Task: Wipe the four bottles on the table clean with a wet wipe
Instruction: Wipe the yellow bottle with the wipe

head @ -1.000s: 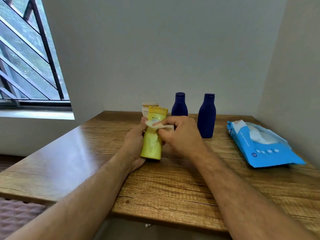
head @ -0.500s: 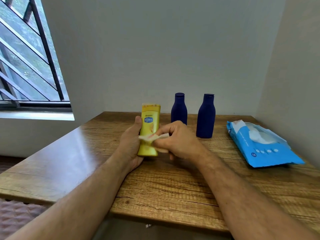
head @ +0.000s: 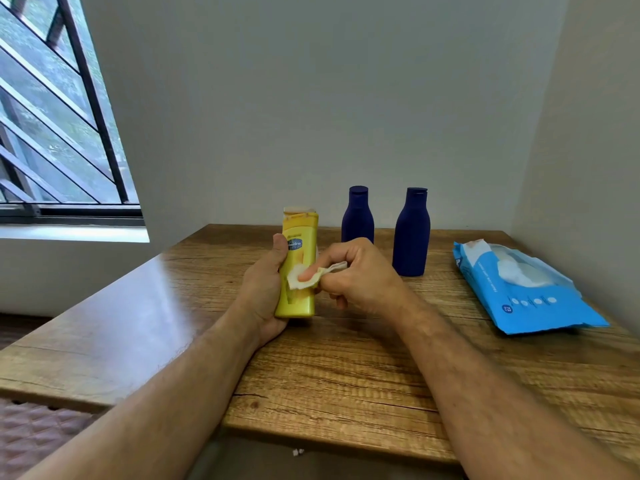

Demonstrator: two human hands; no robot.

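My left hand [head: 263,289] grips a yellow lotion bottle [head: 300,251] upright above the wooden table [head: 346,368], its label facing me. A folded white wet wipe [head: 304,277], pinched in my right hand [head: 356,275], lies against the bottle's front at mid height. Two dark blue bottles stand at the back: one [head: 357,216] behind my right hand, the other [head: 411,233] to its right. Just behind the yellow bottle's top, a pale cap [head: 294,210] of another bottle peeks out; the rest of it is hidden.
A blue pack of wet wipes [head: 526,292] lies on the table at the right, its flap open with a white wipe showing. Walls close in behind and on the right. A barred window [head: 59,126] is at the left.
The yellow bottle has been turned upright with its label toward me and shifted back a little. My right hand with the wipe moved from the bottle's top down to its middle.
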